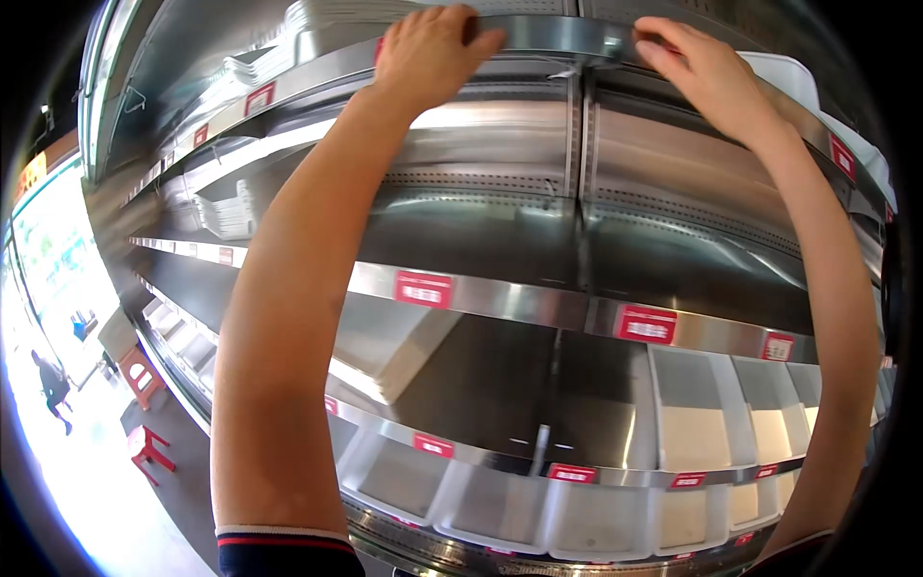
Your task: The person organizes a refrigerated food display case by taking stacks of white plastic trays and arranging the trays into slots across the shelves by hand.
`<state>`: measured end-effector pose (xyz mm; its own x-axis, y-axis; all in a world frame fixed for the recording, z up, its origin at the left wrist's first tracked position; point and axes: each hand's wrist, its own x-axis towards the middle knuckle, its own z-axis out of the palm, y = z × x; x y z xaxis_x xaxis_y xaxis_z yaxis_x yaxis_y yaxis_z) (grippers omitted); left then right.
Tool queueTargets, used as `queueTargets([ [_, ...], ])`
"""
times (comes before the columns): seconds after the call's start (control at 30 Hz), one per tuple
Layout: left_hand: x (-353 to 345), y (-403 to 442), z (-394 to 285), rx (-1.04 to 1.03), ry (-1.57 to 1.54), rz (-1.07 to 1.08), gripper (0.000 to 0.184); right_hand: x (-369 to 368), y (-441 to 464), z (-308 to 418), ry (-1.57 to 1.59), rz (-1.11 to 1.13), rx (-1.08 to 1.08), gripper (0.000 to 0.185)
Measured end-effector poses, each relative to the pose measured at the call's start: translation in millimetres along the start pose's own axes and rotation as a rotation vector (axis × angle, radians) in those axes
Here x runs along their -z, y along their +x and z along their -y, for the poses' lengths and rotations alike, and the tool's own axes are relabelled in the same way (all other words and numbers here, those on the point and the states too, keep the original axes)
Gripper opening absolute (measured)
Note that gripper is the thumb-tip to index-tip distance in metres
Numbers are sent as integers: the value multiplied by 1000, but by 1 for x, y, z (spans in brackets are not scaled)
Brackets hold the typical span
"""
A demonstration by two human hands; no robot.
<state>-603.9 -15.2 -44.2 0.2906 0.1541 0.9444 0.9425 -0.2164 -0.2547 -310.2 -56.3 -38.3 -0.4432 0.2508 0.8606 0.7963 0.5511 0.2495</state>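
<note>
My left hand (430, 60) is raised to the top shelf's metal front edge (548, 37), fingers bent over the rim and thumb pointing right. At the same edge, farther right, my right hand (700, 72) has its forefinger and thumb around the rim. What lies behind the fingers on that shelf is hidden. A red label (259, 99) is fixed to the edge left of my left hand. Stacked white trays (317, 27) lie on the top shelf at the left, and a white bin (784, 77) stands just beyond my right hand.
Lower shelves carry red-and-white labels (423, 288). White bins (694, 404) line the lower right and bottom row, and a white tray (385, 346) lies mid-left. Red stools (149, 449) stand on the floor at the left, near a bright doorway with a person (53, 387) beyond.
</note>
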Motion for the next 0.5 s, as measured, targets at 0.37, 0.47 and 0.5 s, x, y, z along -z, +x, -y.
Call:
queueTargets([
  [0.37, 18, -115, 359, 402, 48, -440, 49, -111, 193, 271, -47, -262, 275, 27],
  [0.47, 11, -90, 381, 315, -164, -405, 55, -166, 256, 310, -251, -250, 378, 33],
  [0.5, 8, -90, 382, 337, -196, -358, 54, -173, 264, 330, -188, -88, 279, 35],
])
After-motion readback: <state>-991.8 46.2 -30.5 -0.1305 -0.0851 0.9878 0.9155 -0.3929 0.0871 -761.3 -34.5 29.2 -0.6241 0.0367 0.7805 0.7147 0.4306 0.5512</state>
